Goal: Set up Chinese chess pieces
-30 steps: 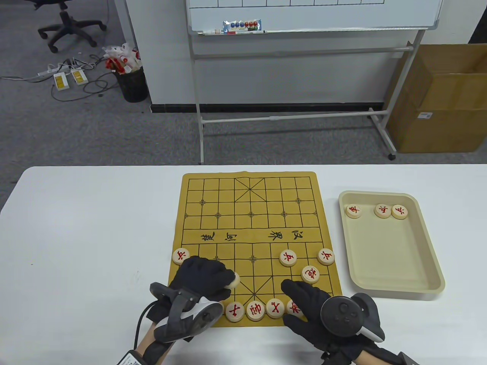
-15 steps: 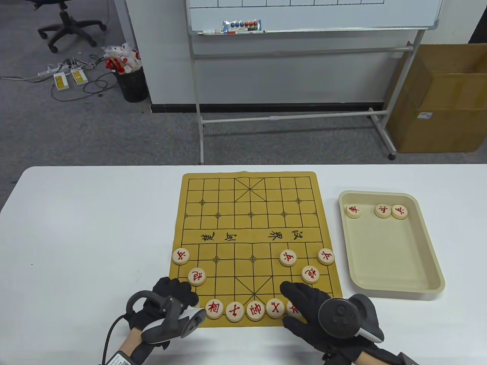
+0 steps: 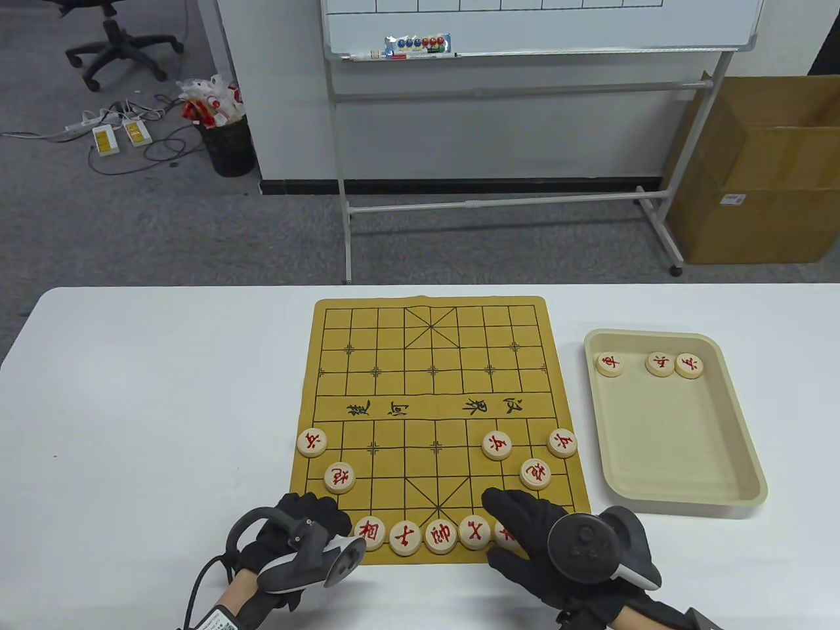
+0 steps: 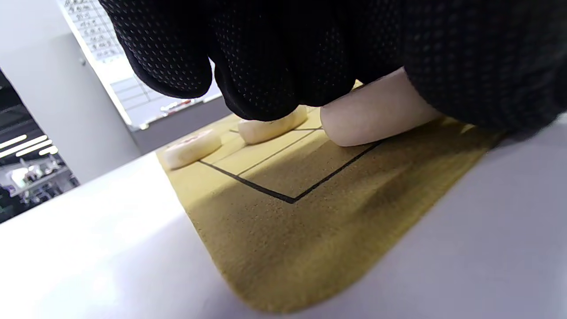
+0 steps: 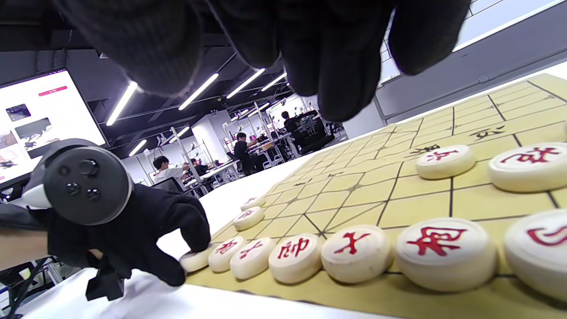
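On the near edge of the board [image 3: 433,394], the back rank is filling: a row of red pieces sits side by side, four showing fully in the table view, with more under the hands at either end. The left hand [image 3: 298,535] presses fingertips down on a piece [image 5: 193,260] at the row's left end, by the board's near-left corner; it looks to be seating it, though how firmly it grips I cannot tell. The right hand [image 3: 545,541] hovers flat and spread over the row's right end, holding nothing that shows. Further up, two cannons [image 3: 340,477] and three soldiers [image 3: 312,442] stand on their points. Three pieces wait in the tray [image 3: 715,499], well apart from the board. By my judgement the red side is mostly laid; the tray pieces remain, and the far half is bare.
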`<state>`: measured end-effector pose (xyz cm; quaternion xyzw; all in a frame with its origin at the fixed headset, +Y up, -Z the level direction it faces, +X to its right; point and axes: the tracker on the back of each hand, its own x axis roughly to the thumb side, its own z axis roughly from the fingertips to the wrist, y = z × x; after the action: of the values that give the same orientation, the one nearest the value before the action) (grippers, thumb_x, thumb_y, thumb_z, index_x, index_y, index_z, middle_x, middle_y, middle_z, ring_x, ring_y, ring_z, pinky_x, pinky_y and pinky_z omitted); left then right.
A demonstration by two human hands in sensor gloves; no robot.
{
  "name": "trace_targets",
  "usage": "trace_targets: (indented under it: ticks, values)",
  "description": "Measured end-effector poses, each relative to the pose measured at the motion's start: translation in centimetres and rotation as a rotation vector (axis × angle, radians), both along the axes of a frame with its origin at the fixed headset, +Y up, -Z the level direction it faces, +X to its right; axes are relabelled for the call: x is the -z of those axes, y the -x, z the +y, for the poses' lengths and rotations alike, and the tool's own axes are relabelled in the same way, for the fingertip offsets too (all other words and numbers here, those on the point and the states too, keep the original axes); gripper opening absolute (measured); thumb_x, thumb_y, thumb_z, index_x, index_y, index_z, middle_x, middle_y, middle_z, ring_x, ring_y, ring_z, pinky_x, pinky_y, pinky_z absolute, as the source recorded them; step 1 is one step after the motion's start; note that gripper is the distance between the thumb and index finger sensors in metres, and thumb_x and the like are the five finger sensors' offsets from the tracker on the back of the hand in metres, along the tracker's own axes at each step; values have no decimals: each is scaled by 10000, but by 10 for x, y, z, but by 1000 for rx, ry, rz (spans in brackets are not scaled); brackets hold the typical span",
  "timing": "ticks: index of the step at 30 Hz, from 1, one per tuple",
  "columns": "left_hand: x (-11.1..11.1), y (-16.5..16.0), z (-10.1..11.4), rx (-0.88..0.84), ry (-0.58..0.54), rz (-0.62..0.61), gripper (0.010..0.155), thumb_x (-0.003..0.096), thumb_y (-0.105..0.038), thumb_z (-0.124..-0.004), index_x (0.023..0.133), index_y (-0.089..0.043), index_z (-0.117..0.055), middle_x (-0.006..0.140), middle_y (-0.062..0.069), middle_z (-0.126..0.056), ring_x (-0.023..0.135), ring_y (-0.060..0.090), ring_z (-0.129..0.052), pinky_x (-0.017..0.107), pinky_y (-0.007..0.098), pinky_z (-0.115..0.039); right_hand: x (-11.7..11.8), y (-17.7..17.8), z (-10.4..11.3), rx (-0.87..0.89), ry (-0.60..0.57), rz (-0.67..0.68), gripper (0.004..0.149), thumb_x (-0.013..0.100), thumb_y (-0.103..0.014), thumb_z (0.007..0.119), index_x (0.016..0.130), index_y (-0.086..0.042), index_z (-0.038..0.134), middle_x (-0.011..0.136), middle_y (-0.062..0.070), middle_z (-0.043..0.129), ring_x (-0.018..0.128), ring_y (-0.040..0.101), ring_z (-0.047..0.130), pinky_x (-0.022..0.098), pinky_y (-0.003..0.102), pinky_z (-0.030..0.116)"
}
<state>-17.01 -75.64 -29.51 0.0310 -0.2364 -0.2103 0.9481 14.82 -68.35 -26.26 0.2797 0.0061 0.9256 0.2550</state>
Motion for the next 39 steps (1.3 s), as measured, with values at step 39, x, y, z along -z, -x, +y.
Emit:
trace_targets:
  ticks: [39]
  values:
    - [-9, -71, 62, -627, -6, -84, 769, 343, -592, -736, 1035, -311, -552, 1106, -16, -646, 1034, 236, -730, 759, 550, -654, 67, -65, 58, 52, -130, -324, 754, 468, -441, 807, 1102, -103, 578, 1127, 213, 614, 997, 453, 712, 733, 652, 546]
